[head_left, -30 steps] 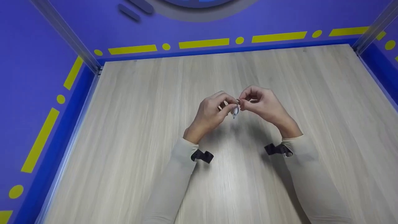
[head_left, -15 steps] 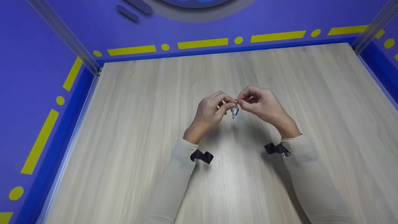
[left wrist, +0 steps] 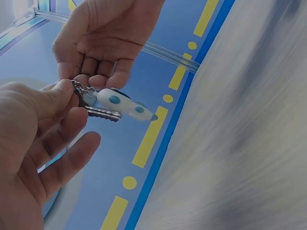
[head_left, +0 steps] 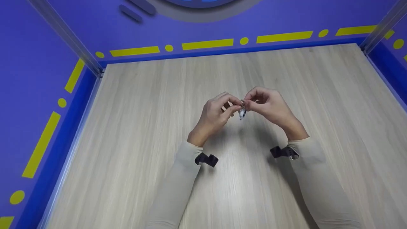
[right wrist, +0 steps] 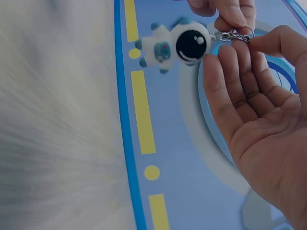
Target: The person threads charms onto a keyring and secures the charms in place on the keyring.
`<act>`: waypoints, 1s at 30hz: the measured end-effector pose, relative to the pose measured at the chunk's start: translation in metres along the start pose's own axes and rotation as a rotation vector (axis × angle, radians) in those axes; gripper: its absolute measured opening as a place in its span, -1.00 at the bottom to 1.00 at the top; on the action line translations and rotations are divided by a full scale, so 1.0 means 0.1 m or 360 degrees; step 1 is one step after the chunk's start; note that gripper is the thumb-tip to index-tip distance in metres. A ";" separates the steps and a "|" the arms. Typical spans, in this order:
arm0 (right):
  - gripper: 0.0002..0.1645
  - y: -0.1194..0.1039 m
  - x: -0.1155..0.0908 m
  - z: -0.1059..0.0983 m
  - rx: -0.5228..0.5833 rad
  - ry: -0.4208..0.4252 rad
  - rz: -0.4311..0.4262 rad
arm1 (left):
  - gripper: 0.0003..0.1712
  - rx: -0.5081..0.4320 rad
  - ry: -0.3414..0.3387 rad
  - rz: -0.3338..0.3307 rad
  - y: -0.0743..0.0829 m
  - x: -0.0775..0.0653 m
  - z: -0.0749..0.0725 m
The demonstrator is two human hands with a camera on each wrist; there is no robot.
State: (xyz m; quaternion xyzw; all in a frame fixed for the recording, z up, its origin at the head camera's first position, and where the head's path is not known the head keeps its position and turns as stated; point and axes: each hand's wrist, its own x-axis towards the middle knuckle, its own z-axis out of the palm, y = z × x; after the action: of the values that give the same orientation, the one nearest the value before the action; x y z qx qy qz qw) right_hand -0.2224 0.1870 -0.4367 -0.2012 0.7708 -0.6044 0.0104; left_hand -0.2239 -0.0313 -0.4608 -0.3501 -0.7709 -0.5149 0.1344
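Observation:
Both hands meet over the table around a small keychain (head_left: 242, 113). My left hand (head_left: 213, 114) pinches the key (left wrist: 103, 113) near its head between thumb and index finger, the blade sticking out. My right hand (head_left: 270, 105) holds the metal key ring (right wrist: 252, 32) at its thumb and fingertips, its other fingers lightly bent. From the ring, a short silver chain (right wrist: 231, 36) leads to a white astronaut charm (right wrist: 192, 45) with teal patches and a black visor, dangling below the fingers. The fingers hide the head of the key and part of the ring.
Under the hands lies a light wood-grain table (head_left: 143, 127). Blue panels (head_left: 203, 31) with yellow dashes and dots enclose its back and sides, joined by metal corner posts (head_left: 71, 38). Each forearm carries a black wrist strap (head_left: 206, 159).
Both hands keep hold at nearly the same spot. The fingertips shift slightly on the ring, more of which shows now, and the charm swings and turns a little.

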 end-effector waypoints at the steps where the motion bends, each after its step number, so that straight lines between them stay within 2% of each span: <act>1: -0.88 0.00 0.00 -0.01 0.0020 -0.0004 0.0016 | -0.88 0.0010 0.0014 0.0023 -0.01 0.00 0.00; 7: -0.87 0.00 0.00 -0.01 0.0032 -0.0009 0.0029 | -0.89 0.0061 0.0094 0.0101 -0.03 0.00 0.00; 15: -0.99 0.00 0.01 0.03 -0.0049 0.0016 -0.0074 | -0.84 0.0108 0.0045 0.0017 -0.03 -0.01 -0.01; 19: -0.82 0.00 0.01 0.04 -0.0122 0.0027 -0.0131 | -0.82 0.0127 0.0040 -0.0014 -0.02 -0.01 -0.02; 23: -0.83 0.00 0.01 0.04 -0.0217 0.0011 -0.0177 | -0.82 0.0154 0.0037 -0.0070 -0.02 -0.01 -0.02; 27: -0.99 0.00 0.01 0.03 -0.0228 -0.0009 -0.0134 | -0.82 0.0142 0.0033 -0.0109 0.00 -0.01 -0.02; 30: -0.93 0.01 0.00 0.02 -0.0110 -0.0020 -0.0044 | -0.84 0.0097 0.0028 -0.0083 0.00 -0.01 -0.01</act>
State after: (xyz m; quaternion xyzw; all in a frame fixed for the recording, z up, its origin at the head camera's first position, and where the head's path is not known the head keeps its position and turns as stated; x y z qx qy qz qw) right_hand -0.2228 0.1855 -0.4382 -0.2158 0.7884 -0.5761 -0.0002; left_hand -0.2239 -0.0326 -0.4609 -0.3210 -0.7938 -0.4977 0.1382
